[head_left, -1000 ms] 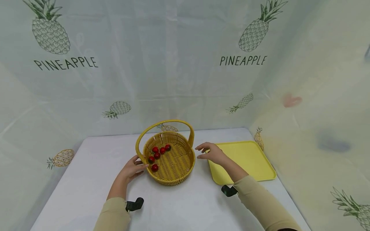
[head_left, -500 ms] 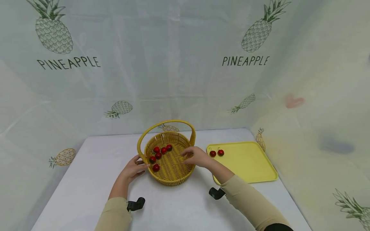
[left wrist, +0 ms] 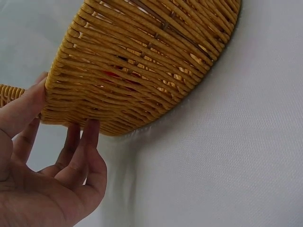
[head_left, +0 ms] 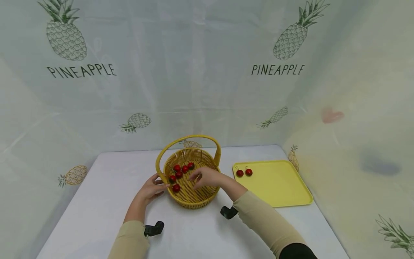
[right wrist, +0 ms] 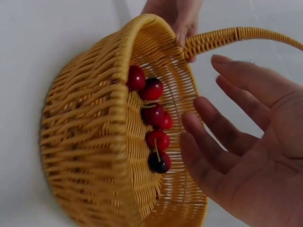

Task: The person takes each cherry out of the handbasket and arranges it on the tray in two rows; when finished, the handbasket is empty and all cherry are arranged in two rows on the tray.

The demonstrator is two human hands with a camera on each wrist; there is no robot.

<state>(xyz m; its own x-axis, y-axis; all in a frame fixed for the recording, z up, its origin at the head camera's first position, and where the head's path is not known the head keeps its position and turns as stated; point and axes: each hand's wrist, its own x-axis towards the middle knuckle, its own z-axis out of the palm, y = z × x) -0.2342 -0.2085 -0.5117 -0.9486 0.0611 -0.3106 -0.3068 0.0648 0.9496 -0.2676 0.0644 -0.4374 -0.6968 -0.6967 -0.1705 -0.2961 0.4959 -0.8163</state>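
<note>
From where I stand, the wicker basket (head_left: 193, 205) sits on the white desk (head_left: 194, 237), its handle (head_left: 200, 136) arching over the top. Six cherries (head_left: 179, 174) lie inside, mostly bunched toward the left. To the right, well apart from the basket, two more cherries (head_left: 248, 172) rest near the far left corner of the yellow tray (head_left: 275, 187).

The left hand (head_left: 152, 189) grips the basket by the foot of the handle, thumb at the rim (left wrist: 64, 52) and fingertips against the outer wall. That steadying hold seems right; a harder squeeze could tip the basket and set the fruit rolling.

The right hand (head_left: 207, 178) is over the basket, fingers loosely bent and parted, with nothing between them. The nearest cherries look just short of its fingertips, though I can't judge the height.

To reach in well, I'd bring thumb and forefinger down on either side of one cherry at the edge of the bunch, rather than into the middle. A light pinch should do, since such smooth, round fruit could slip. A thin stem (right wrist: 157, 150) shows on one; it could snag a neighbour, so I'd lift straight up.
</note>
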